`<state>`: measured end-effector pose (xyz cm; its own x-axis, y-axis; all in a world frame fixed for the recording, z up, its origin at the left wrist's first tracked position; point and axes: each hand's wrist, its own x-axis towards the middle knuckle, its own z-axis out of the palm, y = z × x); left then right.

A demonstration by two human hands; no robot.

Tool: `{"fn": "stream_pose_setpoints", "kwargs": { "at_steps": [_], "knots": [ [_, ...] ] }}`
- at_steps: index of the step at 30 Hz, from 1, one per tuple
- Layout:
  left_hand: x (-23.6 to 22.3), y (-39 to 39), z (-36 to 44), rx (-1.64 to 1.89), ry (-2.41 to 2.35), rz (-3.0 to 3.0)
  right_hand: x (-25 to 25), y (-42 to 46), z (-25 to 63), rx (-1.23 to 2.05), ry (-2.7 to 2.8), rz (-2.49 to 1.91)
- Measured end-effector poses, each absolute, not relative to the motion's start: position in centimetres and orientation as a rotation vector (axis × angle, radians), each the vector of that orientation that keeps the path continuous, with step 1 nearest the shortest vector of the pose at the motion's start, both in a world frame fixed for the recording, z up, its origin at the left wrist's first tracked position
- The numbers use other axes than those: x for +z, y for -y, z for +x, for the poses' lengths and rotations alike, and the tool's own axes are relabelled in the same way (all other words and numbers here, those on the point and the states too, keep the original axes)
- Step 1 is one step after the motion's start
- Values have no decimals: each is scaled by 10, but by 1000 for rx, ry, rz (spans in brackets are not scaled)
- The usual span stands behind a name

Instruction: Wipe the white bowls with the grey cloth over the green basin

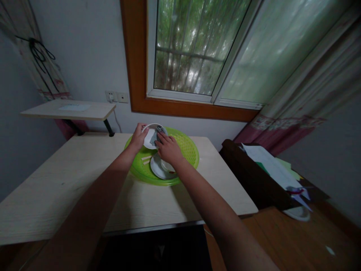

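Head view, and here we are above a pale wood-grain table (220, 180), with a round white bowl (149, 139) up over the back of a round, bright green plastic basket (190, 151), its open mouth tipped toward us! The left hand (138, 138) is closed on the bowl's near-left edge, thumb over the rim and fingers apparently round the outside. The right hand (170, 149) reaches in from the other side, fingers close together on a crumpled grey cloth (154, 138) inside the bowl; whether they pinch it or merely press it, I cannot tell. That bowl looks light enough for one hand, rigid and smooth-walled, so probably slippery if wet and, if ceramic, easy to chip; the rim with support from the outer wall seems the sure hold. The cloth looks soft and limp, best bunched under the fingertips. Now the containers: the bowl has the cloth in it, while down in the basket sits a flat, round white plate (156, 169), and on it a small white bowl with a reddish mark (167, 166), partly hidden by the right wrist. Just left of the plate lie short, pale, thin sticks (146, 160), on the basket's floor.
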<state>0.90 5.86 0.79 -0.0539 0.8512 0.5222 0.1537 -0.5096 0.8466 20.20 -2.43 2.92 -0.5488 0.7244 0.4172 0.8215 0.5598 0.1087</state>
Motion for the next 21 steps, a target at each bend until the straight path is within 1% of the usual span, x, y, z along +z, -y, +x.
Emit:
{"fn": "stream_pose_setpoints", "kwargs": {
  "at_steps": [6,14,17,21],
  "knots": [
    [9,-58,9,1640,-1081,1680,30,27,202,-376,2562,-1220],
    [7,-62,7,1643,-1068,1658,25,24,204,-219,2711,-989],
    [6,-61,7,1611,-1035,1627,26,23,203,-238,2698,-968],
    [7,-59,9,1542,-945,1567,31,21,200,-330,2630,-1091]
  ]
}}
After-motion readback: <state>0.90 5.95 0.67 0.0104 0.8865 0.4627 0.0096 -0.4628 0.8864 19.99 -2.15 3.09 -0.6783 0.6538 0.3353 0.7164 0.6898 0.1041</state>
